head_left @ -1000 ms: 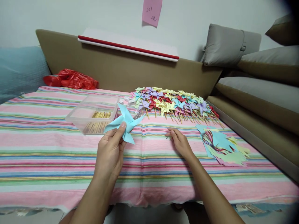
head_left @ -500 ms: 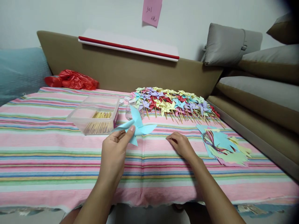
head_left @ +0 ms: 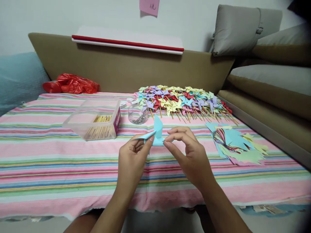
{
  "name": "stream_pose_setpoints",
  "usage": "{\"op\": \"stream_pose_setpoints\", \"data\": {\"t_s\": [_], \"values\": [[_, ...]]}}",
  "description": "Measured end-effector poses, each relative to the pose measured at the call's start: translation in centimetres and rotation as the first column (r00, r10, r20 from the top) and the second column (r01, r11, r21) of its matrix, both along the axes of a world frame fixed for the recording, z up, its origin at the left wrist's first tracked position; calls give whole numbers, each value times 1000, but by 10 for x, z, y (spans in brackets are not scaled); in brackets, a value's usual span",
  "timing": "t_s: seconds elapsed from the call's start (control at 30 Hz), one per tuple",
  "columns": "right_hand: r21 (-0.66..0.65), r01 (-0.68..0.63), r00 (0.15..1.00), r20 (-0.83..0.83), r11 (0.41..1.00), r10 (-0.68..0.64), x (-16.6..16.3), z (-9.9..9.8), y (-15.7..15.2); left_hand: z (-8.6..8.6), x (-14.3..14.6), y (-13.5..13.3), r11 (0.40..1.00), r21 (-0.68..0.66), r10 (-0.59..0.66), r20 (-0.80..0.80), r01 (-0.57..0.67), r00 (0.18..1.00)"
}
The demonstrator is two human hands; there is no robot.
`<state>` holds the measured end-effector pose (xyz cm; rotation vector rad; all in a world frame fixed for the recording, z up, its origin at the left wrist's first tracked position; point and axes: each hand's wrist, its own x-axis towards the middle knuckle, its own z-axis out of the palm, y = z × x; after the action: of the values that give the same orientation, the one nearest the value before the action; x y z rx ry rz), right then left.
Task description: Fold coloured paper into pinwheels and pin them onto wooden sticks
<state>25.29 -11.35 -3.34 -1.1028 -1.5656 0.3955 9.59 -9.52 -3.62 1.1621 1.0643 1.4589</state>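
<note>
A light-blue paper pinwheel (head_left: 158, 126) is pinched between the thumb and fingers of my left hand (head_left: 133, 155), above the striped cloth. Close against its right side is my right hand (head_left: 188, 150), thumb and forefinger pressed together. A tiny dark tip, which looks like a small pin (head_left: 164, 140), shows at those fingertips by the pinwheel's folded middle; its full shape is hidden. Behind the hands stands a clear round jar (head_left: 137, 114) with small silvery metal pieces in the bottom.
To the left sits a clear plastic box (head_left: 80, 124) of thin wooden sticks. Many coloured pinwheels on sticks (head_left: 179, 102) lie at the back right. Cut paper sheets (head_left: 235, 139) with a bundle of ties (head_left: 224, 139) rest at right. Stacked cushions (head_left: 272, 77) border that side; a red plastic bag (head_left: 75, 83) lies back left.
My right hand has come in from the right to the pinwheel's middle. My left hand has shifted right and tilted the pinwheel. The view has moved slightly, and the jar shows more plainly.
</note>
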Motion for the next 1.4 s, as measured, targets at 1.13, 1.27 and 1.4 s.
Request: {"op": "stream_pose_setpoints", "data": {"t_s": [1.13, 1.27, 1.4], "values": [[-64, -169, 985, 13, 984, 170, 15, -8, 6, -11, 7, -2, 960, -155, -220, 99, 234, 970], [-89, -179, 984, -32, 980, 177, 15, -9, 6, -11, 7, -2, 959, -154, -228, 76, 237, 971], [-136, -182, 981, -93, 974, 171, 18, -12, 8, -8, 6, -3, 958, -125, -259, 13, 259, 966]]}}
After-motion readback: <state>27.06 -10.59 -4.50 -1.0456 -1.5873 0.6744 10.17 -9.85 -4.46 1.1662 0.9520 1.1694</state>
